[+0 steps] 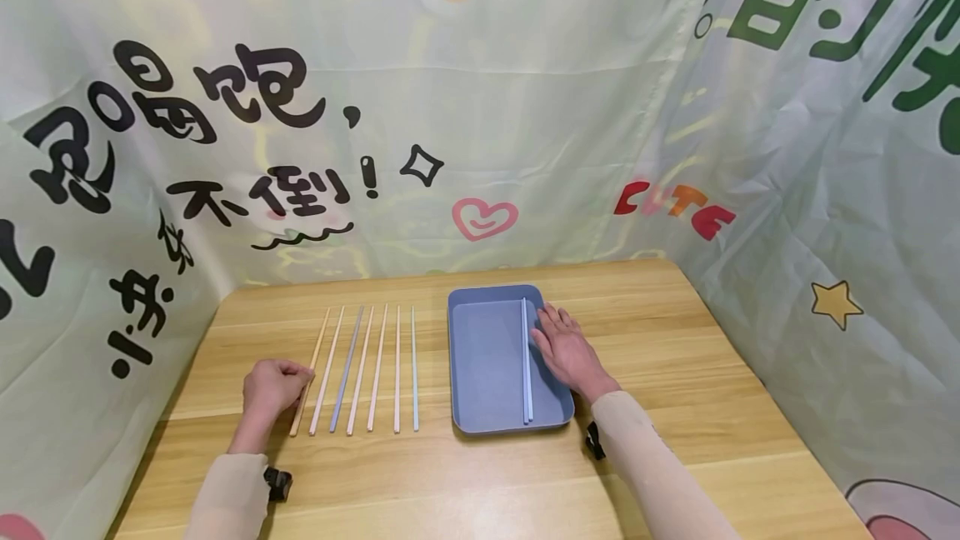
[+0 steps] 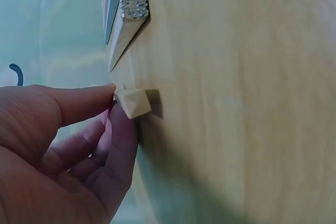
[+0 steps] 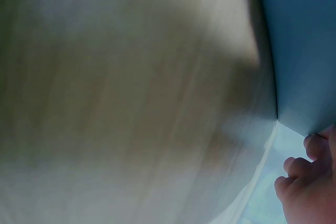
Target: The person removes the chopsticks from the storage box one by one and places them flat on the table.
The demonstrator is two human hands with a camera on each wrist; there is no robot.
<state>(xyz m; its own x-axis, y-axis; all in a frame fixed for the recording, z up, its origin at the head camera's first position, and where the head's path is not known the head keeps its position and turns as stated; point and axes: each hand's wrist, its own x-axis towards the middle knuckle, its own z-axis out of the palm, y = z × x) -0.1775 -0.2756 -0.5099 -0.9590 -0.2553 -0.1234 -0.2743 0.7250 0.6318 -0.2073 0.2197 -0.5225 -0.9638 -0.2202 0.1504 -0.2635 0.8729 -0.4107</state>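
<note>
My left hand (image 1: 272,390) pinches a yellowish wooden chopstick (image 1: 318,340) between thumb and fingers at the left end of a row. Its squared, pointed end (image 2: 134,103) pokes out past the fingertips in the left wrist view. Beside it lies a pale chopstick with a glittery end (image 2: 134,7). My right hand (image 1: 572,350) rests at the right rim of a blue-grey rectangular tray (image 1: 487,357), fingers extended. Two light blue chopsticks (image 1: 527,373) lie side by side in the tray, near its right wall. The right wrist view catches only the curled edge of several fingers against the tray wall (image 3: 302,51).
To the right of the held chopstick run several more, spaced apart and roughly parallel: pale pinkish ones (image 1: 397,373), a grey-blue one (image 1: 347,369) and a light blue one (image 1: 415,369). The wooden table (image 1: 480,498) meets a printed cloth backdrop (image 1: 570,140) behind and at both sides.
</note>
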